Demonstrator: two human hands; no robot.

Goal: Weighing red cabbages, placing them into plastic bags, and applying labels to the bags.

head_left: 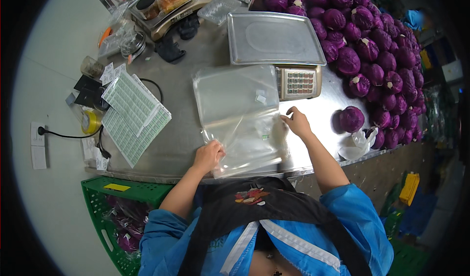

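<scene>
My left hand rests near the front edge of the shiny steel table, its fingers curled and pinching the lower left corner of the stack of clear, flat plastic bags. My right hand lies at the right edge of the same stack, fingers spread and loose, the tips touching the plastic about halfway along that side; it grips nothing that I can make out. The bags lie flat in the middle of the table, running from just below the scale down to the front edge, where the top sheet lifts and wrinkles a little between my two hands.

Behind the bags, toward the far edge, stands the grey electronic scale with a flat steel weighing pan and a keypad facing me. To the left of the bags lie the two sheets of small green-and-white stickers, set at a slant, and past them by the left edge a yellow roll of tape.

To the right, a single round purple cabbage sits alone on the table, well apart from my right hand, with a crumpled white plastic bag just beside it at the front right corner. The big heap of purple cabbages fills the right side up to the far corner. Below the front left corner stands a green plastic crate.
</scene>
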